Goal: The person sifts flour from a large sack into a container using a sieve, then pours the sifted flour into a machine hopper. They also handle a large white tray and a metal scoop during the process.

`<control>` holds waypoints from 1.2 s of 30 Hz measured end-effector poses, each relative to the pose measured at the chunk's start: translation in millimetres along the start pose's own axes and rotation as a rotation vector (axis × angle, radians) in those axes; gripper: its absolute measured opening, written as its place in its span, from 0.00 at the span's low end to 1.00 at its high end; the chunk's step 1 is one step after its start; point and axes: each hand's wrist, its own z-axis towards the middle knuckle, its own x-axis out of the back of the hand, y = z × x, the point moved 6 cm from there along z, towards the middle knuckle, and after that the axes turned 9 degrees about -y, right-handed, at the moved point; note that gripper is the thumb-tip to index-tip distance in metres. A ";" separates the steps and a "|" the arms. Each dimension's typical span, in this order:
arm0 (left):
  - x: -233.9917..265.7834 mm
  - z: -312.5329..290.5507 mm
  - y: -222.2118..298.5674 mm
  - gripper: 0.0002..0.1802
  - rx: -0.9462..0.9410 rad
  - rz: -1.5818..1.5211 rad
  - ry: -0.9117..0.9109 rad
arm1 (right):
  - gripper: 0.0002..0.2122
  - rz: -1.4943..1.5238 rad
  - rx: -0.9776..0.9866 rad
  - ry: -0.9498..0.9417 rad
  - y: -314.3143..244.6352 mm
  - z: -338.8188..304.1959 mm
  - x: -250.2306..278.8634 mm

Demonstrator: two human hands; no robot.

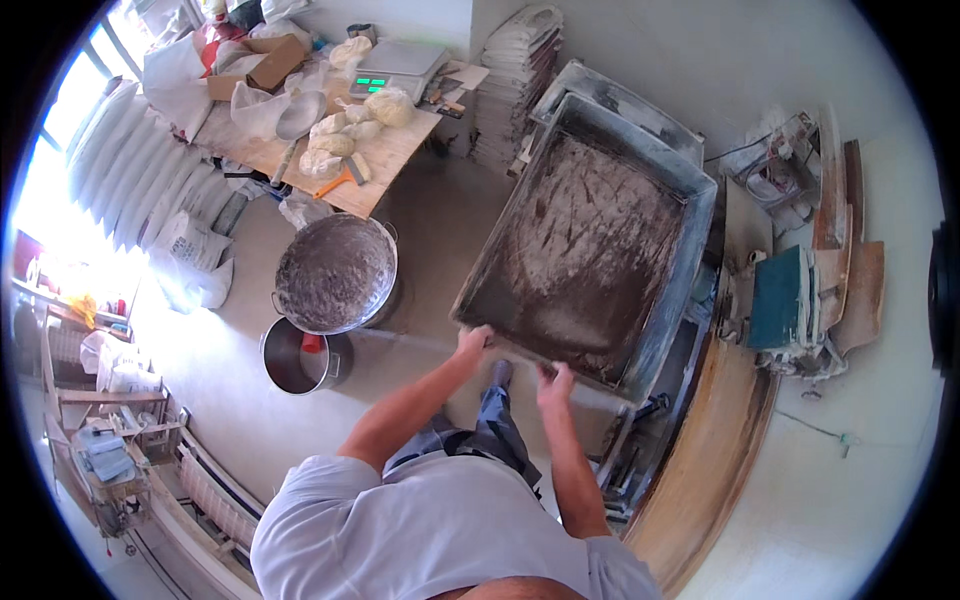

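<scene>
A large rectangular metal tray (672,272) with grey-blue walls lies tilted in front of me to the right. Dark brown and pale powdery residue covers its bottom. My left hand (474,341) is closed on the tray's near edge by the left corner. Farther right along that same edge, my right hand (553,384) grips it too, fingers curled over the rim. The undersides of both grips are hidden. Behind the tray, partly covered by it, stands another grey metal bin (640,108).
Left of the tray stand a wide metal basin (335,275) with residue and a steel pot (290,365) holding a red object (312,343). A wooden table (405,140) bears a scale (400,62), knotted bags and an orange-handled scraper (345,180). Stacked sacks (150,165) line the left wall.
</scene>
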 end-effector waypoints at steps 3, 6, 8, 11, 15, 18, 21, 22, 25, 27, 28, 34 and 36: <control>62.5 -31.3 -38.3 0.07 0.074 0.073 0.006 | 0.06 0.047 -0.054 -0.013 55.0 -40.8 61.0; 93.6 -52.8 -59.3 0.08 0.147 0.102 0.032 | 0.04 -0.643 0.098 -0.102 80.7 -51.2 94.5; 107.0 -54.1 -74.5 0.09 0.293 0.016 0.227 | 0.02 -0.786 0.138 -0.179 88.1 -48.4 101.2; 118.5 -48.3 -96.8 0.10 0.451 0.023 0.466 | 0.08 -0.392 -0.195 -0.040 97.2 -43.1 121.7; 139.7 -39.7 -114.0 0.16 0.455 0.449 0.369 | 0.28 -1.564 -0.116 -0.297 78.7 -46.9 120.8; 127.1 -29.8 -115.5 0.22 0.269 1.516 -0.224 | 0.24 -1.483 -0.223 -0.299 91.4 -28.6 141.1; 126.9 -11.3 -123.3 0.21 0.411 1.464 -0.205 | 0.23 -1.449 -0.371 -0.307 105.1 8.8 158.7; 126.2 0.5 -122.8 0.22 0.460 1.236 -0.061 | 0.22 -1.522 -0.332 -0.313 103.7 25.0 156.9; 115.1 33.3 -131.3 0.23 0.562 0.519 0.359 | 0.22 -1.563 -0.394 -0.355 96.9 65.9 147.4; 104.1 55.1 -138.8 0.25 0.591 0.018 0.620 | 0.21 -1.587 -0.463 -0.346 91.5 91.4 136.3; 97.4 73.7 -134.5 0.22 0.561 -0.009 0.612 | 0.20 -1.435 -0.462 -0.306 87.9 108.3 128.7; 58.9 199.3 -101.9 0.16 0.435 0.034 0.610 | 0.13 -0.233 -0.563 0.304 95.4 224.0 93.3; 56.2 236.9 -99.6 0.16 0.422 -0.023 0.655 | 0.11 -0.064 -0.523 0.452 101.0 258.7 81.0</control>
